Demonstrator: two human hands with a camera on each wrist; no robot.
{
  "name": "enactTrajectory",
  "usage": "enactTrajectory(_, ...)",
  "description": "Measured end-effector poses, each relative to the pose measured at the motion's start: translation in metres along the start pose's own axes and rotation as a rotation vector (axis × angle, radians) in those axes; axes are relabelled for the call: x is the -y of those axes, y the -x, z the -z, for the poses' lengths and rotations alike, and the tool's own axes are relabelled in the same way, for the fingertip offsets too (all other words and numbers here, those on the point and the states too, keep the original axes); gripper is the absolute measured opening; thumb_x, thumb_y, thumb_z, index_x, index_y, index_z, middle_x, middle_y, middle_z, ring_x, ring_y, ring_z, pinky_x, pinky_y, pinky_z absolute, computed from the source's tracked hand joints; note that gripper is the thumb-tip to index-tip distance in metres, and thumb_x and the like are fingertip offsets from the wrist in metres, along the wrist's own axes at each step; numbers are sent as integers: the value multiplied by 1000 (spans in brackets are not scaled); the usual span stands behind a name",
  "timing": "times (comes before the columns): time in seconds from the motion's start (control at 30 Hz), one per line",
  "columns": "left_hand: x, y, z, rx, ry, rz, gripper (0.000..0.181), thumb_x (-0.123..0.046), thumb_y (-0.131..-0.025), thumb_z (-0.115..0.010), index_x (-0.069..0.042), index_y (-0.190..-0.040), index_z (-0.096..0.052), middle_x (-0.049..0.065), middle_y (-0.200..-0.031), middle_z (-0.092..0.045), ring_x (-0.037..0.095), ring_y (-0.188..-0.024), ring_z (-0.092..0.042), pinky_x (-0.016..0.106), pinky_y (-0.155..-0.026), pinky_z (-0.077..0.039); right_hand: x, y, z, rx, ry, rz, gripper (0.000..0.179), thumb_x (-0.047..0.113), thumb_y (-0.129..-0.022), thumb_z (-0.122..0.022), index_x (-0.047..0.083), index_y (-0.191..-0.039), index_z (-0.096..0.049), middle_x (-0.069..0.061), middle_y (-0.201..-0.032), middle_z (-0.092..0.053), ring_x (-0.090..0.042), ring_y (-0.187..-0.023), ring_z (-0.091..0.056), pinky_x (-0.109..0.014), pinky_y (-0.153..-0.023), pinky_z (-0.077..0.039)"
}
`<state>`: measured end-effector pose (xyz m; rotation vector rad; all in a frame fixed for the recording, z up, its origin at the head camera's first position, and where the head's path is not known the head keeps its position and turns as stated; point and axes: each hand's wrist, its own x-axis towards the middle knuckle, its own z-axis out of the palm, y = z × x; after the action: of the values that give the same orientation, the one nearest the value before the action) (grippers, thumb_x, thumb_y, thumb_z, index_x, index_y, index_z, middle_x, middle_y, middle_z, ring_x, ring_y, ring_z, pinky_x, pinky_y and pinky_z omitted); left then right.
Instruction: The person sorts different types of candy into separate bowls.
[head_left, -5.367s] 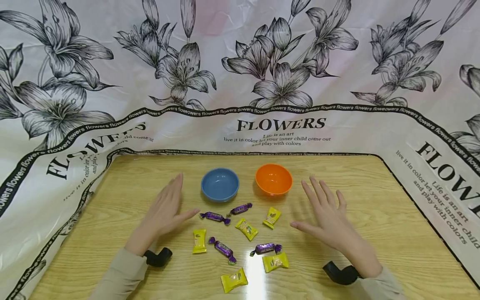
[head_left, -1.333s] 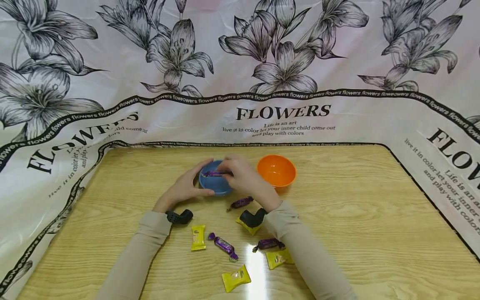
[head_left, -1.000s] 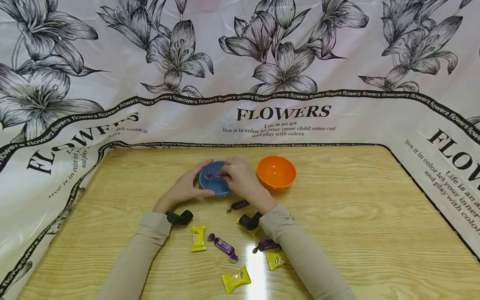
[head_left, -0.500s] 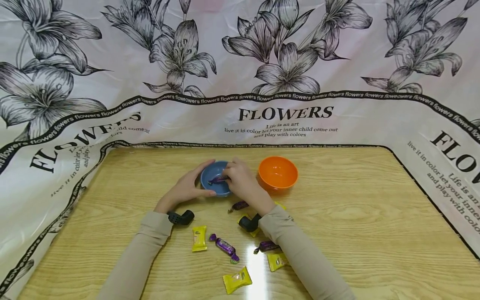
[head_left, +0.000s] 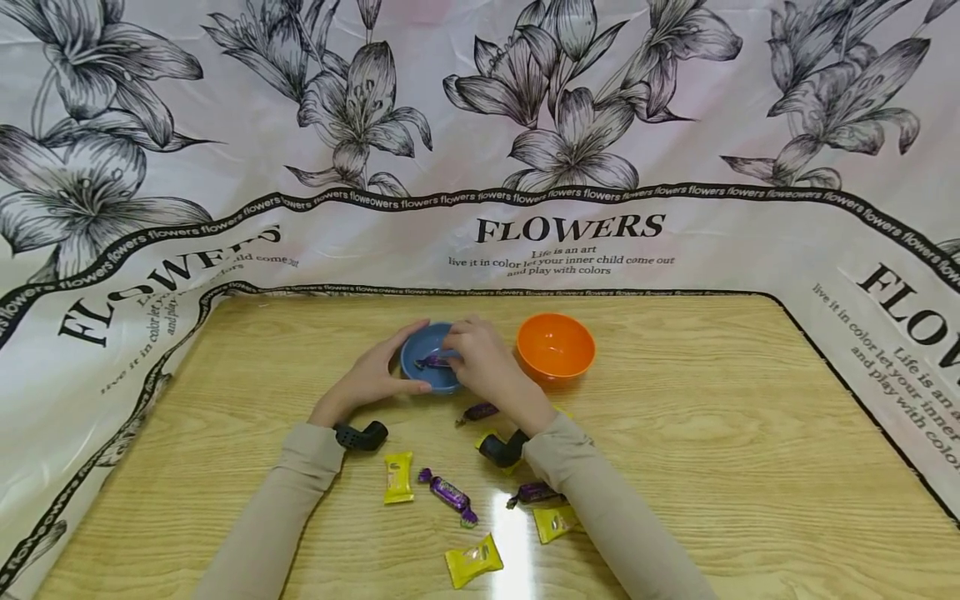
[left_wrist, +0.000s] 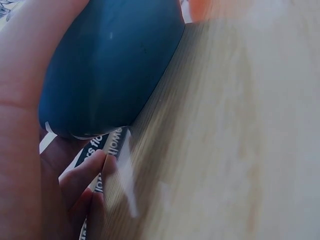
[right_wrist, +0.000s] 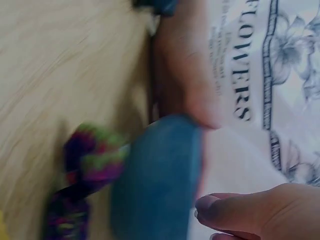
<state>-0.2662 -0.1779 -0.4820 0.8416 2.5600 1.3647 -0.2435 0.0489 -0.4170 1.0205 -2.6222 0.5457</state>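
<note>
My left hand (head_left: 367, 379) grips the blue bowl (head_left: 431, 333) from the left, thumb at the near side and fingers round the far side. In the left wrist view the bowl's outer wall (left_wrist: 115, 60) fills the space beside the palm. Over the bowl's right rim, my right hand (head_left: 491, 367) pinches one end of a purple twist-wrapped candy (head_left: 432, 362), low inside the bowl; the end at the fingertips is hidden. The right wrist view shows my right thumb (right_wrist: 235, 212) above the bowl's rim, with another purple candy (right_wrist: 95, 160) blurred on the table beside the bowl.
An orange bowl (head_left: 555, 346) stands just right of my right hand. Nearer me lie purple candies (head_left: 449, 493) and yellow-wrapped candies (head_left: 474, 561), some partly covered by my right forearm and its black wrist camera (head_left: 501, 450). A flower-printed sheet (head_left: 570, 242) borders the table.
Both hands came from the table's sides to the blue bowl; the right brought a purple candy from the table. Over the last second it lowered the candy slightly; the left hand stayed on the bowl.
</note>
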Motion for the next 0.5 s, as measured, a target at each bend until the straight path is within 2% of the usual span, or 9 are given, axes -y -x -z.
enactTrajectory(0.27, 0, 2, 1, 2, 1, 15, 98, -40, -81, -82, -27, -159, -23, 7, -159, -32, 33, -142, -35, 60, -112, -27, 15, 8, 25, -10, -129, 35, 12, 2, -86, -76, 3, -98, -78, -8, -100, -70, -27, -101, -61, -42, -93, -50)
enactTrajectory(0.5, 0, 2, 2, -12, -6, 21, 99, -39, -79, -84, -27, -159, -26, 8, -156, -37, 34, -140, -38, 61, -111, -26, 10, 27, 39, 39, -161, 20, 15, 1, -85, -77, 2, -100, -77, -9, -102, -70, -27, -102, -60, -39, -92, -51)
